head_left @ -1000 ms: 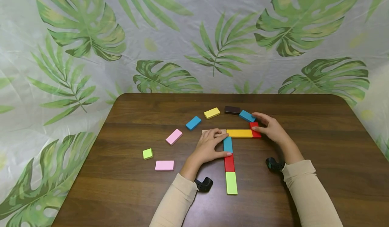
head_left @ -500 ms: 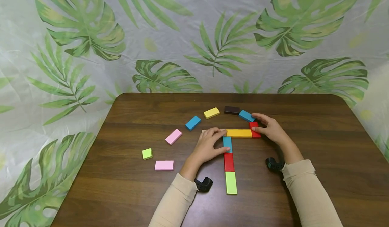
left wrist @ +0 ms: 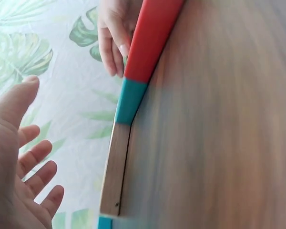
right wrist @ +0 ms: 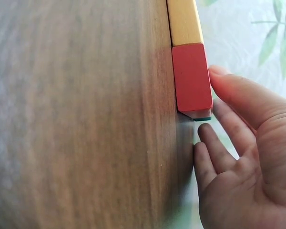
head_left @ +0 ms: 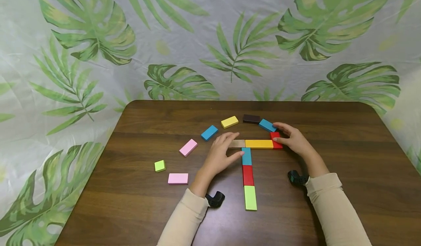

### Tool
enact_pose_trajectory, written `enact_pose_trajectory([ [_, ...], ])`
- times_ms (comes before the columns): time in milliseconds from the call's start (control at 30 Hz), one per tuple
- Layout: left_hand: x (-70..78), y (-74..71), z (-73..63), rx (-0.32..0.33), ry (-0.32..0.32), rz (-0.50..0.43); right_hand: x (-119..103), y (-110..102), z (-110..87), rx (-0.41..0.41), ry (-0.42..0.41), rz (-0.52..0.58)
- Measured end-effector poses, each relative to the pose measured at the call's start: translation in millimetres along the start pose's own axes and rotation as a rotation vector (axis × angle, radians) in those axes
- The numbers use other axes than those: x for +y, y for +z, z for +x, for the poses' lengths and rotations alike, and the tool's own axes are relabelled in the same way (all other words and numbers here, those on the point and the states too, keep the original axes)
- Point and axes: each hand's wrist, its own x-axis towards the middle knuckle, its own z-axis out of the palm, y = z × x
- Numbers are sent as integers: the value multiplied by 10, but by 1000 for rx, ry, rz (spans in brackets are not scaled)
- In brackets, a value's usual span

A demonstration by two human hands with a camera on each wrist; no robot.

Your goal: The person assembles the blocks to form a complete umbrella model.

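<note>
**Right hand point(head_left: 294, 140) against the red end block point(head_left: 276, 146); left hand point(head_left: 218, 156) free**

Seen from beside the worktop point(head_left: 131, 209): the red end block lies flat at the right end of a short row, touching the orange block point(head_left: 259, 144), with the wood block point(head_left: 236, 143) at the other end. Right thumb appears to rest on the red end block; the other fingers are extended, the forefinger tip by the near blue block point(head_left: 267, 125). No clenching. Left fingers spread and released, over the wood block; thumb tip at the upper edge of the stem blue block point(head_left: 247, 158), contact uncertain.

Handling (estimate): painted wood by the look of it. Light, rigid, not fragile; smooth faces may slide easily. Best hold: thumb and forefinger on the two long sides, or a flat fingertip on top for nudging.

Surroundings: below the stem blue block run the lower red block point(head_left: 248, 175) and the long green block point(head_left: 250, 198). The dark block point(head_left: 251, 119) and yellow block point(head_left: 229, 121) lie beyond the row.

In the way: the orange block shuts off the red end block's left side, and the near blue block crowds its far end. A careless push would disturb either.
</note>
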Motion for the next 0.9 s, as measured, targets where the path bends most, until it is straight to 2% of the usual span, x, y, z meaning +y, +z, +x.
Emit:
enact_pose_trajectory([
  [167,-14,-101,-28,29,40,11,-2,-4,-9,-2,5,13],
  [333,-38,-204,-73,21,40,43,-28,-1,-20,-10,16,23],
  [533,-113,-333,-142,53,51,70,-237,-6,-63,-20,16,56],
  [700,-195,-442,-207,75,45,95,-386,-2,-104,-15,11,45],
  [900,-294,-570,-301,87,7,115,-403,1,-107,-19,18,38],
])
